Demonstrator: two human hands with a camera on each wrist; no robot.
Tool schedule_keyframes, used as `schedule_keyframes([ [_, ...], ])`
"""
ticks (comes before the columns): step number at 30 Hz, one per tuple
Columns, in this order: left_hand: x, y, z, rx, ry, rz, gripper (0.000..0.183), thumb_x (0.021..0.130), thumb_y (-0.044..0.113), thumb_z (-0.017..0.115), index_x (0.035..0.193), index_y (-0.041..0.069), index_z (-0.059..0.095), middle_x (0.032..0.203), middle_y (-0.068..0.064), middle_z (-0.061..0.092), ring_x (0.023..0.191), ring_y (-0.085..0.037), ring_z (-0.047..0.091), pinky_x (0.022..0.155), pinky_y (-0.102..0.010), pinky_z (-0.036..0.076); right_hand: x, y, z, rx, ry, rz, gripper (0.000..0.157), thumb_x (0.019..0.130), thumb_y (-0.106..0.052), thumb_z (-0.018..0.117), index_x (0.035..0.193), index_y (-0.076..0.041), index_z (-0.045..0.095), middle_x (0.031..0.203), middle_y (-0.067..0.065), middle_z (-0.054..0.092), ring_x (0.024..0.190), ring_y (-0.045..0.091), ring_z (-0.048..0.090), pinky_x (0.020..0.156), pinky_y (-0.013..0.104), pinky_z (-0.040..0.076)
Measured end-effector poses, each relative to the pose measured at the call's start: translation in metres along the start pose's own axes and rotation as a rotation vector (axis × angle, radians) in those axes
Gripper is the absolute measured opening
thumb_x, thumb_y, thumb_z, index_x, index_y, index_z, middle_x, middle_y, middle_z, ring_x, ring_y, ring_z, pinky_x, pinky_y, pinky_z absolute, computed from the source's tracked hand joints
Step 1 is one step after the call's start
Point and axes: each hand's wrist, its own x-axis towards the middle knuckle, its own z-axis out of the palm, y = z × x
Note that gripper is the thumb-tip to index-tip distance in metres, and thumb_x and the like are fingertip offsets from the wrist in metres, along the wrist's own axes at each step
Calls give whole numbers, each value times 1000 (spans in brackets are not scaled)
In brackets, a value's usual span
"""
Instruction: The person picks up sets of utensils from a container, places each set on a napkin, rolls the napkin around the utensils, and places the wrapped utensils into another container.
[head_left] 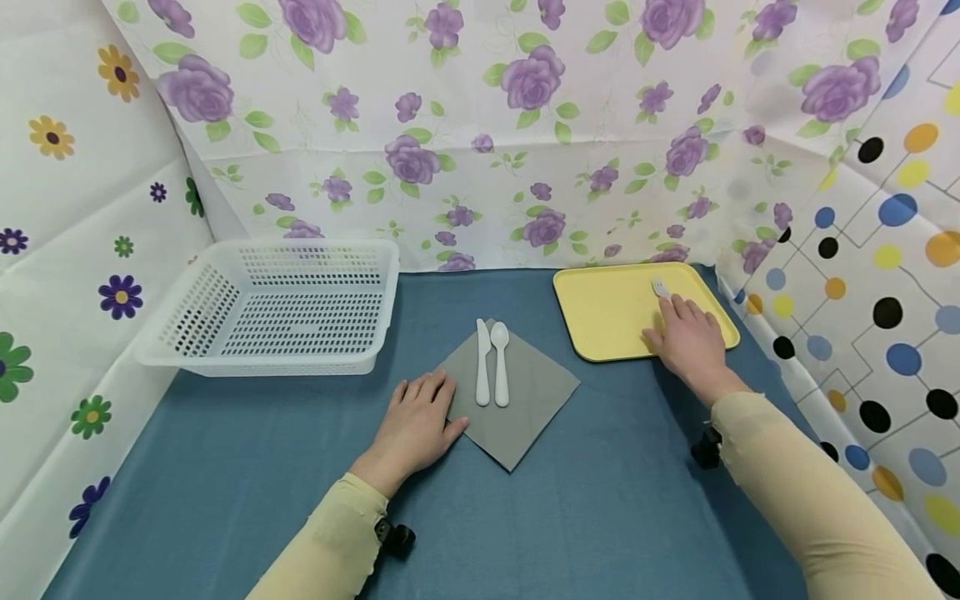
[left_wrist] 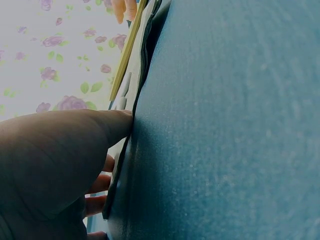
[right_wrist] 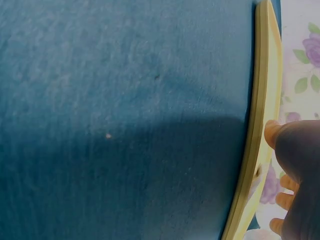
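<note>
Head view: R hand over yellow tray, fingertips at white fork, handle hidden; can't tell if it's pinching. L hand relaxed, fingers loosely extended, touching L edge of gray napkin. On napkin: white knife & spoon side by side, knife on L. Beyond: basket far L, tray far R, all on blue tablecloth.
</note>
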Motion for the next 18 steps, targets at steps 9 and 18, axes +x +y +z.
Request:
schedule_keyframes([
  [9,0,0,0,2,-4,-5,65,111,42,69,160,3,55,165,-22,49,152,-44,46,125,-66,34,-2,7,0,13,-14,25,76,115,-36,60,169,10,30,171,39,27,157,58,26,124,76,20],
  [18,0,-1,2,2,13,4,64,110,41,71,159,2,56,164,-22,50,150,-44,47,124,-66,35,-1,15,4,7,-22,62,76,115,-36,61,168,10,32,169,39,29,154,58,29,123,76,23],
])
